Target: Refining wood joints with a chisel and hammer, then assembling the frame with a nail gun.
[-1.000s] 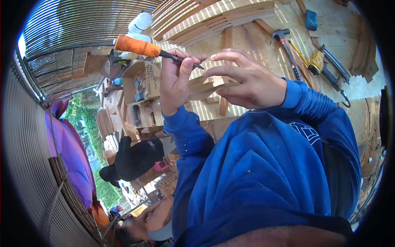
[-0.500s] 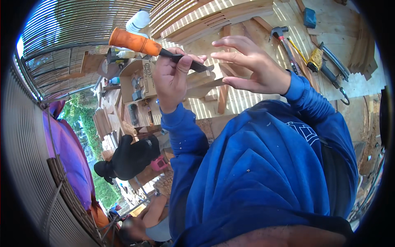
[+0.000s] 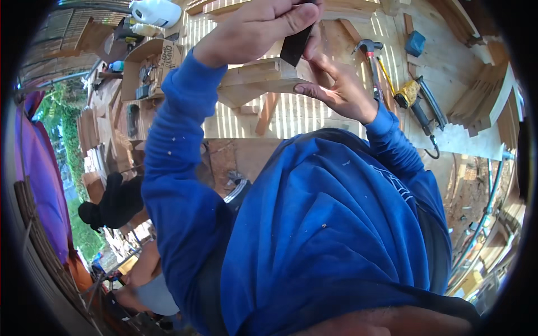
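My left hand [image 3: 255, 31] is closed round a chisel near the top of the view. The dark, flat chisel blade [image 3: 297, 47] points down, its tip at the end of a pale wooden piece [image 3: 255, 78]. Whether the edge touches the wood, I cannot tell. The orange handle is out of sight beyond the upper edge. My right hand [image 3: 344, 92] grips the right end of the wooden piece, thumb on the near side and fingers behind it, partly hidden.
On the workbench [image 3: 325, 117], a claw hammer [image 3: 370, 64], a yellow pencil [image 3: 385, 74], a yellow-and-black air tool [image 3: 412, 98] and a blue block [image 3: 414, 43] lie right. A cardboard box [image 3: 133, 73] and white jug [image 3: 159, 13] stand left. Two people [image 3: 123, 199] are at lower left.
The chisel has swung from lying sideways to blade down, and my left hand has moved up with it. My right hand has closed on the end of the wooden piece.
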Action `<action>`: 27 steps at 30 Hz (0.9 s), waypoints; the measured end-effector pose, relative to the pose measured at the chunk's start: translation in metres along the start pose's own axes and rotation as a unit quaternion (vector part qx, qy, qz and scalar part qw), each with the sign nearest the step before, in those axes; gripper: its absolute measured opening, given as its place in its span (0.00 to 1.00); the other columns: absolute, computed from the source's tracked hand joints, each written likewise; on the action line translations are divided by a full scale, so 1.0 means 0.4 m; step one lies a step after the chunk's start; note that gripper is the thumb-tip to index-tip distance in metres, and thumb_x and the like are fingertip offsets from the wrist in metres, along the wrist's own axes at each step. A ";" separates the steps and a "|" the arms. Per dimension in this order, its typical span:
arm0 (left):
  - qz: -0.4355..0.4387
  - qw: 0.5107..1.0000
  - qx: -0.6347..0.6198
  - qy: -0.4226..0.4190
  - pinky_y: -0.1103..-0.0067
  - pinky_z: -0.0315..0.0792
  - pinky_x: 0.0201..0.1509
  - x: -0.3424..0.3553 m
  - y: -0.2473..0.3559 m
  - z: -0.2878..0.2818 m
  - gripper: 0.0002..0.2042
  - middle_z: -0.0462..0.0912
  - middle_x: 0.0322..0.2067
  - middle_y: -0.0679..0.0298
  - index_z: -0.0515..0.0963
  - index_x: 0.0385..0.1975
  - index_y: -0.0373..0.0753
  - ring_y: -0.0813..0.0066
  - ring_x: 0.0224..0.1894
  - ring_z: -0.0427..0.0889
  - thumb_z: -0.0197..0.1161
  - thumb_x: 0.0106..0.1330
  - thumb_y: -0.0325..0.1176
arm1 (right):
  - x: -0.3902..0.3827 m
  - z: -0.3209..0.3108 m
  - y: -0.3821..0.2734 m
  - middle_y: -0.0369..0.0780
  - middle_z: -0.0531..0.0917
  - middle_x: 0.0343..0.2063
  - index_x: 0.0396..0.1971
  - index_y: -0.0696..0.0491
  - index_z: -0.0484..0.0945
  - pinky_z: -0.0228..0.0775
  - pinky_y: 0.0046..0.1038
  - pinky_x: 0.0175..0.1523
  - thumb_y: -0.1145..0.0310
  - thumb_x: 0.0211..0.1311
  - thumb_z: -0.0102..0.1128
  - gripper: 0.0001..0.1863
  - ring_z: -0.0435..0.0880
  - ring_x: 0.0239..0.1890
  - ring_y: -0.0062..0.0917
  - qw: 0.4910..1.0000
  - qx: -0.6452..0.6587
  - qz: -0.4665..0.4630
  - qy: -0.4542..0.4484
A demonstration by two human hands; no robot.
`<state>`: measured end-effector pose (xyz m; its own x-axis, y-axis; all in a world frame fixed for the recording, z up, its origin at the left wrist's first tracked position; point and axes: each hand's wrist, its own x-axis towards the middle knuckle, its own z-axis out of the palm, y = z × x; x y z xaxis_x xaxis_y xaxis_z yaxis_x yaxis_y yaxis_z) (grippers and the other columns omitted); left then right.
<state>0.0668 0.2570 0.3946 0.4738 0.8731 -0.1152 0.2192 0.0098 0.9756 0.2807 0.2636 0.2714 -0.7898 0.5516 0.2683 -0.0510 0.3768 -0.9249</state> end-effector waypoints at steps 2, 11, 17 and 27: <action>-0.040 0.999 -0.023 -0.016 0.84 0.67 0.37 0.012 0.023 0.034 0.14 0.73 0.29 0.72 0.70 0.39 0.39 0.85 0.32 0.70 0.45 0.80 0.43 | -0.013 0.008 0.015 0.49 0.78 0.56 0.64 0.57 0.68 0.65 0.32 0.64 0.60 0.59 0.72 0.36 0.76 0.60 0.33 1.000 0.007 -0.010 -0.006; -0.021 0.997 -0.050 -0.047 0.84 0.65 0.37 0.009 -0.026 0.047 0.14 0.68 0.28 0.73 0.71 0.43 0.37 0.86 0.31 0.66 0.44 0.80 0.42 | -0.076 -0.057 0.061 0.46 0.70 0.64 0.72 0.54 0.54 0.61 0.37 0.69 0.61 0.60 0.70 0.45 0.74 0.62 0.35 0.978 0.169 0.029 0.120; -0.004 0.989 0.082 -0.126 0.80 0.67 0.37 0.028 0.007 0.055 0.15 0.69 0.26 0.69 0.71 0.37 0.36 0.80 0.31 0.69 0.45 0.79 0.41 | -0.030 -0.149 -0.014 0.55 0.69 0.62 0.72 0.54 0.49 0.78 0.37 0.54 0.56 0.62 0.67 0.46 0.83 0.50 0.40 0.921 0.338 -0.143 0.128; -0.109 0.969 0.087 -0.204 0.81 0.71 0.38 0.081 0.040 0.027 0.17 0.80 0.31 0.67 0.76 0.41 0.36 0.80 0.31 0.74 0.44 0.79 0.42 | -0.075 -0.149 -0.023 0.50 0.85 0.41 0.50 0.63 0.74 0.81 0.30 0.50 0.68 0.72 0.56 0.15 0.88 0.41 0.32 0.924 0.295 -0.087 0.226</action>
<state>0.0949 0.2800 0.4044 0.6894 0.5944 -0.4139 0.4754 0.0599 0.8777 0.3412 0.2880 0.2879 -0.4080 0.8260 0.3889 -0.5841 0.0913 -0.8066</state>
